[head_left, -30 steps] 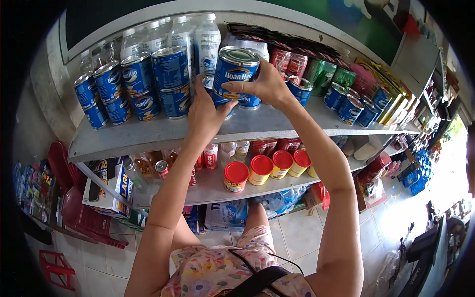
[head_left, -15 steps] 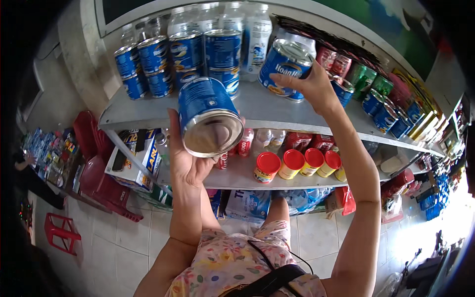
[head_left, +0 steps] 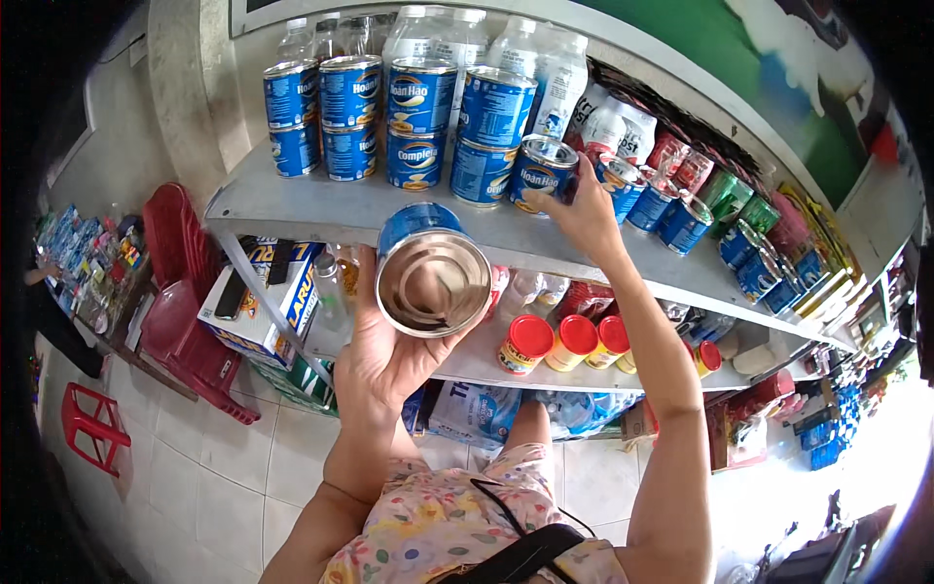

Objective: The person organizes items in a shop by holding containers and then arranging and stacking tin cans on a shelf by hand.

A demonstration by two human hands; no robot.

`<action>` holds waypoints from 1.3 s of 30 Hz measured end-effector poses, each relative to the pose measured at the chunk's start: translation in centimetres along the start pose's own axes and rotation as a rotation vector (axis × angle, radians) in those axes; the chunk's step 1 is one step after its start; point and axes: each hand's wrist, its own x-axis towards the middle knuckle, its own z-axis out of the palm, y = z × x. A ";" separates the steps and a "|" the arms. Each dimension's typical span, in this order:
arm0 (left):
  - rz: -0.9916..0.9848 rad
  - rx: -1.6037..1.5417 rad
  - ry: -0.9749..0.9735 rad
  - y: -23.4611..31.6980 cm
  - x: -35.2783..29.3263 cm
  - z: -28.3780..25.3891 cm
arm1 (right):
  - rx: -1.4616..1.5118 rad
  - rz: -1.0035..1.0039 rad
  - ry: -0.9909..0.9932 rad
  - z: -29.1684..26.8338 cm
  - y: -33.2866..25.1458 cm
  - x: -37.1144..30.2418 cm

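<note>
In my left hand [head_left: 389,355] is a large blue can [head_left: 433,277], tipped so its bare metal end faces me; my fingers and palm support its side and underside. My right hand [head_left: 589,214] reaches over the grey upper shelf [head_left: 336,206]. Its thumb lies across the front of a smaller-looking blue can [head_left: 545,173] standing there, with the fingers at that can's right side. Just left of it rise blue cans stacked two high, including a top can [head_left: 496,105] and a lower can [head_left: 483,173]. More short blue cans [head_left: 684,226] stand to the right.
Clear plastic bottles [head_left: 511,47] line the back of the upper shelf. Red-lidded yellow tubs [head_left: 530,341] occupy the lower shelf. A white carton [head_left: 255,307] and dark red stacked chairs [head_left: 190,321] are at left, with a red stool [head_left: 94,428] on the tiled floor.
My right hand has lowered its blue can onto the upper shelf beside the stacks. The left hand's can has tipped further, showing more of its metal end. The view has shifted slightly.
</note>
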 end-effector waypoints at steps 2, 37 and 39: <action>-0.016 0.061 0.013 -0.6 0.2 0.0 | 0.018 -0.199 0.019 -2.7 -2.0 -3.2; 0.778 2.819 -0.219 0.1 11.9 -2.6 | 0.568 0.016 -0.048 -0.6 -0.6 5.2; 0.774 2.815 -0.230 0.2 12.0 -2.7 | 0.460 0.018 -0.026 -1.1 -0.6 5.2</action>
